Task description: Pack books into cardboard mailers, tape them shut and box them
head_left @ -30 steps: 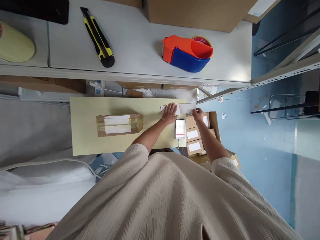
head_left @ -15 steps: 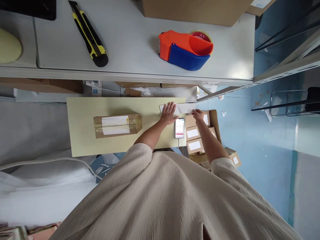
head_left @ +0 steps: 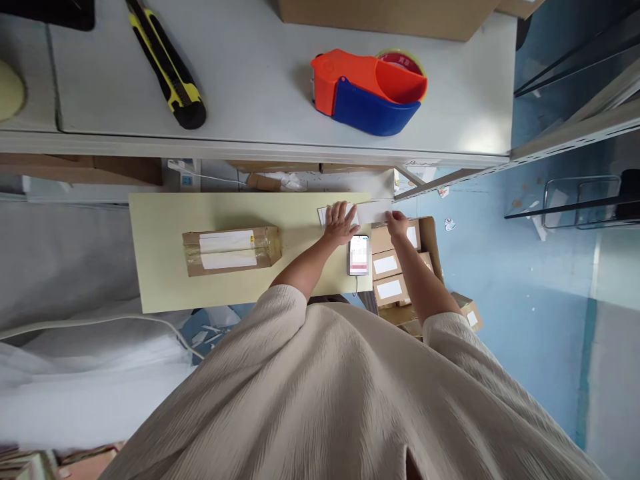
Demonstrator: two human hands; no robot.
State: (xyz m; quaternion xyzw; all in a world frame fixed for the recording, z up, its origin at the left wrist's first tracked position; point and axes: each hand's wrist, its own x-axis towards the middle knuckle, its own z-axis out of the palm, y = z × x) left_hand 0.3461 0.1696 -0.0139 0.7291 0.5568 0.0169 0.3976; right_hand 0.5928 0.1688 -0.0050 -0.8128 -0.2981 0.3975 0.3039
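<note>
A white strip of paper (head_left: 373, 212) lies across the right end of the pale yellow table (head_left: 157, 287) and sticks out past its edge. My left hand (head_left: 341, 225) rests flat on the strip, fingers spread. With closed fingers, my right hand (head_left: 397, 223) pinches the strip's outer end above an open carton of small boxes. A phone (head_left: 359, 255) with a lit screen and a cable lies just below my left hand. To the left, a taped cardboard parcel (head_left: 270, 247) bears white labels (head_left: 227, 260).
A shelf (head_left: 250, 87) in front carries a yellow-black utility knife (head_left: 173, 73), an orange-blue tape dispenser (head_left: 370, 93) and a cardboard box (head_left: 380, 17). The open carton (head_left: 431, 247) holds several labelled boxes (head_left: 390, 289). Another small box (head_left: 470, 313) sits on the blue floor (head_left: 525, 347).
My left hand's fingers have spread a little wider on the strip. My right hand still holds the outer end, shifted only slightly. The whole view has tilted slightly.
</note>
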